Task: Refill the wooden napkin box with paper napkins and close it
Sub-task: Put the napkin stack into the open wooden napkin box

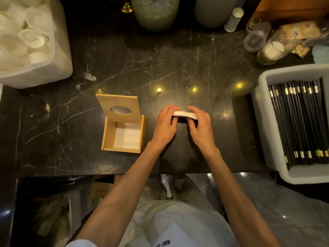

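Note:
The wooden napkin box (pixel 108 134) stands open on the dark marble counter, left of my hands. White napkins (pixel 127 137) lie inside it. Its lid (pixel 117 104), with an oval hole, is tipped up at the far side. My left hand (pixel 164 126) and my right hand (pixel 200 127) are together to the right of the box, both gripping a thin stack of white paper napkins (pixel 185 114) held just above the counter. The fingers hide most of the stack.
A grey bin (pixel 263 122) of black chopsticks sits at the right edge. A clear tub of white lids (pixel 26 41) is at the far left. Jars, bottles and cups (pixel 256 38) line the back. An open bin (pixel 53 207) lies below the counter's front edge.

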Tool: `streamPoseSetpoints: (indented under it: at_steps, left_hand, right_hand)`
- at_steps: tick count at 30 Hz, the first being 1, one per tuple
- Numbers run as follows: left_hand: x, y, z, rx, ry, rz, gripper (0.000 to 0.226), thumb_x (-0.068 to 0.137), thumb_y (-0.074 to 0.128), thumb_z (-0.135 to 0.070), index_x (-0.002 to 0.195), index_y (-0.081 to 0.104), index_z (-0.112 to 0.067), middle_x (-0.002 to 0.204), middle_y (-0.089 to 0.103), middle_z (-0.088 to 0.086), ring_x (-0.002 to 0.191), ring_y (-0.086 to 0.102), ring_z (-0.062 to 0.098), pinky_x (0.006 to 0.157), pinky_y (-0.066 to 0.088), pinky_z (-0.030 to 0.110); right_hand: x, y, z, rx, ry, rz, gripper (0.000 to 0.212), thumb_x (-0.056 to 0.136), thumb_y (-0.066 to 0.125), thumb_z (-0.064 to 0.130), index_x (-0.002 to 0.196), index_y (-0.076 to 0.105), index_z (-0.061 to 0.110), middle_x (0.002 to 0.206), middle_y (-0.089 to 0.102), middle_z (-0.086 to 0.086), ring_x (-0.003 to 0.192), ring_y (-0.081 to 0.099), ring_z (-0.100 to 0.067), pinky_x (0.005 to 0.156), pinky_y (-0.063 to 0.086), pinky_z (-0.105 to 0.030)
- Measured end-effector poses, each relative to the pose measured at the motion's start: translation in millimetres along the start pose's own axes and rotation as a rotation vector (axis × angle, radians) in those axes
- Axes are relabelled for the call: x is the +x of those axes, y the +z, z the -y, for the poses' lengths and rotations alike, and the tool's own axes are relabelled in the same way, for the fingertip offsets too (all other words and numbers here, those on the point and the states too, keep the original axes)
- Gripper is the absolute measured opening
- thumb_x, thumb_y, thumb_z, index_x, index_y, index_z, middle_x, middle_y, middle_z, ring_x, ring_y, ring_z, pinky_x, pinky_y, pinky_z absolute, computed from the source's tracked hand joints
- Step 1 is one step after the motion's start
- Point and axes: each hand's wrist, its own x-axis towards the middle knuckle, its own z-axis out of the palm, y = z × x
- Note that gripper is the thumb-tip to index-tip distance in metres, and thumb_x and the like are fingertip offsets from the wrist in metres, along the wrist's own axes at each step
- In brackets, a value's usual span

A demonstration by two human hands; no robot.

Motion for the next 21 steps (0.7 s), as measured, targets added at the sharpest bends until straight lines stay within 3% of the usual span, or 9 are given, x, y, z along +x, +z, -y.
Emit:
streamPoseSetpoints:
  at_steps: [3, 5, 9, 12, 14, 17, 21]
  left_hand:
    - [1.8, -7.9, -4.4, 0.025, -0.033, 0.019, 0.023, 0.095, 0.052, -0.006, 0.113, 0.065, -0.014, 0.116, 0.063, 0.001, 0.11, 0.056, 0.015, 0.098, 0.041, 0.027]
    - [-0.1, -14.3, -10.1, -0.021, -0.096, 0.061, 0.021, 0.095, 0.054, -0.01, 0.114, 0.063, -0.014, 0.11, 0.064, 0.001, 0.102, 0.057, 0.013, 0.089, 0.044, 0.025]
    - [-4.9, -35.3, -32.8, -0.383, -0.368, 0.024, 0.026, 0.097, 0.057, -0.013, 0.122, 0.054, -0.007, 0.104, 0.062, -0.002, 0.094, 0.059, 0.008, 0.074, 0.05, 0.012]
    - [-18.0, -51.5, -43.2, -0.64, -0.51, 0.084, 0.023, 0.101, 0.05, -0.013, 0.123, 0.044, -0.008, 0.111, 0.059, 0.002, 0.101, 0.063, 0.017, 0.072, 0.061, 0.025]
    - [-27.2, -66.8, -48.2, -0.693, -0.537, 0.129, 0.025, 0.102, 0.05, -0.016, 0.125, 0.041, -0.012, 0.12, 0.056, 0.004, 0.106, 0.064, 0.02, 0.066, 0.063, 0.031]
    - [-38.7, -93.8, -53.6, -0.676, -0.545, 0.148, 0.032, 0.101, 0.052, -0.013, 0.132, 0.042, -0.014, 0.126, 0.054, 0.005, 0.104, 0.065, 0.019, 0.058, 0.061, 0.025]
    - [-51.2, -130.1, -52.7, -0.519, -0.436, 0.235, 0.029, 0.098, 0.055, -0.011, 0.126, 0.049, -0.018, 0.121, 0.057, 0.007, 0.104, 0.067, 0.023, 0.057, 0.06, 0.027]
  right_hand:
    - [1.5, -3.8, 3.3, -0.027, 0.001, 0.027, 0.032, 0.098, 0.056, 0.013, 0.129, 0.059, 0.018, 0.122, 0.063, 0.0, 0.116, 0.05, -0.013, 0.097, 0.043, -0.027]
    - [1.3, -9.5, 8.8, 0.033, 0.05, 0.064, 0.034, 0.097, 0.055, 0.012, 0.13, 0.057, 0.02, 0.123, 0.062, 0.0, 0.113, 0.055, -0.013, 0.094, 0.046, -0.027]
    - [-0.5, -23.9, 30.3, 0.486, 0.347, 0.092, 0.04, 0.097, 0.055, 0.006, 0.134, 0.048, 0.017, 0.125, 0.059, -0.003, 0.109, 0.061, -0.012, 0.086, 0.057, -0.028]
    - [-10.3, -28.2, 45.3, 0.733, 0.524, 0.227, 0.033, 0.097, 0.058, 0.005, 0.127, 0.05, 0.017, 0.129, 0.062, -0.011, 0.113, 0.065, -0.023, 0.085, 0.06, -0.041]
    - [-14.4, -31.9, 56.9, 0.828, 0.567, 0.323, 0.032, 0.096, 0.06, 0.003, 0.123, 0.053, 0.017, 0.126, 0.064, -0.014, 0.111, 0.067, -0.027, 0.083, 0.061, -0.042]
    - [-16.1, -37.8, 79.7, 0.794, 0.534, 0.442, 0.035, 0.095, 0.061, 0.005, 0.128, 0.053, 0.015, 0.125, 0.064, -0.014, 0.111, 0.066, -0.027, 0.083, 0.061, -0.042]
    - [-8.9, -41.7, 113.6, 0.478, 0.382, 0.639, 0.037, 0.094, 0.066, 0.018, 0.129, 0.056, 0.023, 0.12, 0.064, -0.009, 0.108, 0.066, -0.024, 0.082, 0.06, -0.038]
